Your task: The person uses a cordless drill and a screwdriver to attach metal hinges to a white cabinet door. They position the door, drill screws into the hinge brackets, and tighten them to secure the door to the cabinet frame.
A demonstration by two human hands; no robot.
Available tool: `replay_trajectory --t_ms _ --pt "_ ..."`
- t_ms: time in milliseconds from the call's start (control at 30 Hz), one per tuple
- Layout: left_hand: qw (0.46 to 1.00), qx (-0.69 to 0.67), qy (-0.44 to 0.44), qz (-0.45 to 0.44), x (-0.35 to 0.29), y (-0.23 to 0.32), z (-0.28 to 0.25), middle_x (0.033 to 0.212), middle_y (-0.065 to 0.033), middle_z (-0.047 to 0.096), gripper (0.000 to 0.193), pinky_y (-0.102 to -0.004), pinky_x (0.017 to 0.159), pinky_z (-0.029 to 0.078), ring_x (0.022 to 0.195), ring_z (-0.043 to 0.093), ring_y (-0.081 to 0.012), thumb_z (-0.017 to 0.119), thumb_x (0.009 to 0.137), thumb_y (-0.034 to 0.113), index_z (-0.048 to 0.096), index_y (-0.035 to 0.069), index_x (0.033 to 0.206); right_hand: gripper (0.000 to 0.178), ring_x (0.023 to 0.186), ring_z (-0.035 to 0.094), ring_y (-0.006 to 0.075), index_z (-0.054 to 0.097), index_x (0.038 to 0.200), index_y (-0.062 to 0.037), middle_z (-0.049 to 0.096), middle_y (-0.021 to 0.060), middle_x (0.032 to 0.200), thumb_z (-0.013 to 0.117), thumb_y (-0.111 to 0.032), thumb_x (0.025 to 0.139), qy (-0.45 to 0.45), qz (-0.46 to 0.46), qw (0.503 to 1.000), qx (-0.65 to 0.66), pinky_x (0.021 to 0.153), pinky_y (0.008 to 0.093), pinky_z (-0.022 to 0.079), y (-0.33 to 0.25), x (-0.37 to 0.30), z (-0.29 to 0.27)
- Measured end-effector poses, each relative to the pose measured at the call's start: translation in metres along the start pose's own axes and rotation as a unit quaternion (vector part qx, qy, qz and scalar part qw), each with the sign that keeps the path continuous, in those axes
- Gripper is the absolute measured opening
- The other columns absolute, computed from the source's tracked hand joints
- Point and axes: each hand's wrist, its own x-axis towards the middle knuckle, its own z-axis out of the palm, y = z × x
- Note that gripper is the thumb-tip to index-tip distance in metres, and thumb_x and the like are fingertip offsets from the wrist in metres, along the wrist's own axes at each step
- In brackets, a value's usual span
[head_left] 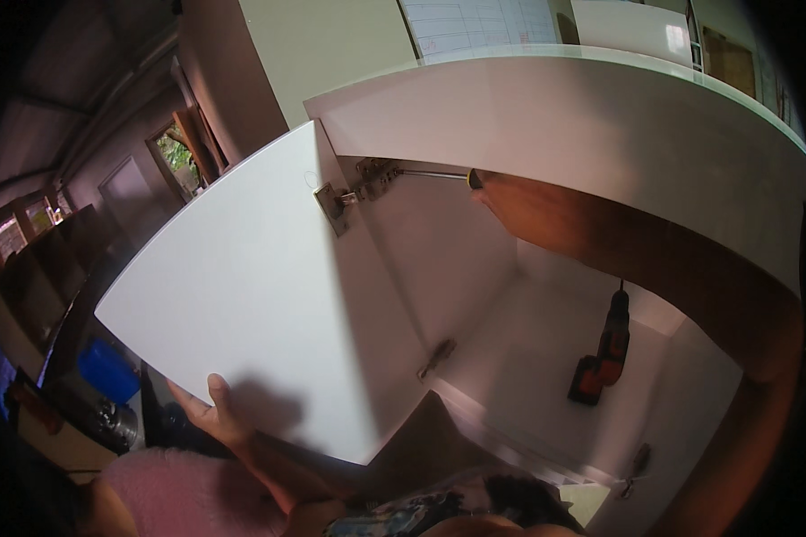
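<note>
A white cabinet door (233,268) stands swung out at the left of a white cabinet (546,107). My left hand (217,419) grips its lower edge, thumb on the white face and fingers behind. A metal hinge (336,206) joins the door to the cabinet's inner side wall near the top. Reaching inside under the upper panel, my right hand (503,199) is closed around a screwdriver (434,174), its handle mostly hidden in the fist. The long shaft points left, and its tip meets the hinge's mounting plate (378,177).
A black and red cordless drill (611,353) lies inside the cabinet. A second hinge (437,360) sits lower on the side wall, and another hinge (636,470) is at the lower right. A blue container (109,370) stands beyond the door, at left. Behind the cabinet hangs a whiteboard (484,27).
</note>
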Motion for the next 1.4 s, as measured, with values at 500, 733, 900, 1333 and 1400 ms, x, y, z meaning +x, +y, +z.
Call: replay_trajectory --t_ms 500,733,900,1333,1400 --pt "0.998 0.061 0.024 0.002 -0.002 0.009 0.001 0.138 -0.0219 0.042 0.069 -0.0404 0.107 0.028 0.125 0.042 -0.0282 0.059 0.090 0.020 0.026 -0.009 0.143 0.038 0.046 0.049 0.0146 0.057 0.070 -0.0067 0.054 0.0048 0.059 0.059 -0.039 0.089 0.070 -0.021 0.977 -0.201 0.042 0.0326 0.040 -0.014 -0.001 0.016" --pt "0.996 -0.057 -0.068 0.012 -0.007 -0.011 0.019 0.140 -0.0203 0.039 0.068 -0.0382 0.108 0.027 0.126 0.040 -0.0257 0.057 0.091 0.014 0.022 -0.008 0.145 0.037 0.077 0.063 0.0304 0.064 0.090 0.0019 0.064 0.0169 0.080 0.059 -0.035 0.090 0.069 0.096 0.987 0.111 0.071 0.0400 0.048 0.004 -0.026 -0.010" --pt "0.992 -0.056 -0.044 -0.102 -0.024 -0.002 -0.013 0.137 -0.0209 0.042 0.064 -0.0379 0.106 0.032 0.124 0.044 -0.0264 0.057 0.091 0.012 0.026 -0.007 0.143 0.027 0.059 0.052 0.0139 0.058 0.095 -0.0009 0.050 0.0059 0.067 0.053 -0.028 0.096 0.038 0.231 0.842 0.487 0.056 0.0300 0.043 -0.032 -0.041 0.029" --pt "0.962 0.089 0.026 -0.259 -0.057 -0.037 -0.039 0.109 -0.0187 0.056 0.056 -0.0382 0.079 0.049 0.094 0.055 -0.0238 0.055 0.093 0.037 0.045 -0.010 0.121 0.039 0.056 0.055 0.0101 0.058 0.108 -0.0035 0.057 0.0027 0.073 0.050 -0.040 0.098 -0.219 0.480 0.435 0.730 0.050 0.0257 0.045 -0.179 -0.208 0.245" --pt "0.962 0.107 0.033 -0.251 -0.044 -0.033 -0.041 0.108 -0.0185 0.056 0.056 -0.0385 0.079 0.050 0.092 0.055 -0.0242 0.055 0.093 0.037 0.045 -0.010 0.120 0.040 0.055 0.055 0.0101 0.059 0.109 -0.0036 0.058 0.0028 0.073 0.050 -0.041 0.098 -0.242 0.471 0.437 0.727 0.049 0.0255 0.045 -0.183 -0.208 0.248"
